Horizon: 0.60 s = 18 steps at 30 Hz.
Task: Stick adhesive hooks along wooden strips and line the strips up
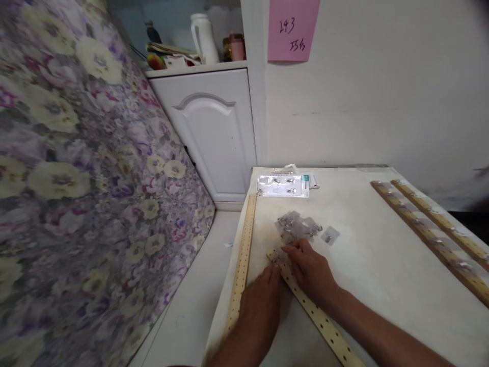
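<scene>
Perforated wooden strip (318,317), one: lies slantwise on the white-covered table (405,285), far end between the two hands. Clear piece (279,256), one: at that far end, details blurred.
Left hand (262,300): fingers bunched at the strip's far end, on its left edge; whether they clamp it cannot be told.
Right hand (307,266): thumb and forefinger drawn close together beside the clear piece; whether they pinch it cannot be told.
Clear-backed metal hooks (294,227), a loose pile: just beyond the right hand. Single hook (330,235): right of the pile.
Second perforated strip (245,244): along the table's left edge. Blister pack (282,187): at the far edge. Two hook-fitted strips (408,214): side by side, far right.
Pink note (292,30): on the wall, handwritten.
</scene>
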Tool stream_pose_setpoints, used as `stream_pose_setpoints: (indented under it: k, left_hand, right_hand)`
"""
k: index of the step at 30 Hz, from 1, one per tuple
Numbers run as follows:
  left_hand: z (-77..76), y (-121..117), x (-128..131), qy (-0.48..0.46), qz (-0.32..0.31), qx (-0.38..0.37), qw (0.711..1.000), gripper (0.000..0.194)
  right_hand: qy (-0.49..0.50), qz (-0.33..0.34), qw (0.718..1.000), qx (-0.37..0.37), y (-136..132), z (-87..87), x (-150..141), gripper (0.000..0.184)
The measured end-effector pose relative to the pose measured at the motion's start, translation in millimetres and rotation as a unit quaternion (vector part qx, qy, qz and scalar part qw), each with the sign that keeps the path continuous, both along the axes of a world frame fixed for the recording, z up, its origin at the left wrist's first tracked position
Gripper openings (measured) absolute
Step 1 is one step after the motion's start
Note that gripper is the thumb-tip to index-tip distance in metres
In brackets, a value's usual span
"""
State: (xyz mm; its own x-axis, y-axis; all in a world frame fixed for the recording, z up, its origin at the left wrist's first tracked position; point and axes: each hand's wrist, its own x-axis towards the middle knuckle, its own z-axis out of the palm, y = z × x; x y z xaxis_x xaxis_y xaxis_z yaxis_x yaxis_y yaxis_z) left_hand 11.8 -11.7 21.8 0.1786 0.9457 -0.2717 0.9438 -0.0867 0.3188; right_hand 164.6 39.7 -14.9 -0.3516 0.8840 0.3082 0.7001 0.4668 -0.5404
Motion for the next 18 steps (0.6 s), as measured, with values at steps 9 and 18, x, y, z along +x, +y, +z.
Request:
stream_pose_setpoints:
  k: [9,18]
  left_hand:
    - [-0.7,1.1,-0.1,-0.002,-0.012,0.004,1.000,0.044]
    - [-7.2,2.3,0.2,-0.001,-0.013,0.020,1.000,0.043]
  right_hand:
    - [-0.063,0.040,0.997,-0.036,-0.5,7.9,-5.5,0.032]
    - [-0.083,0.045,0.995,-0.016,-0.9,4.4,-3.9,0.033]
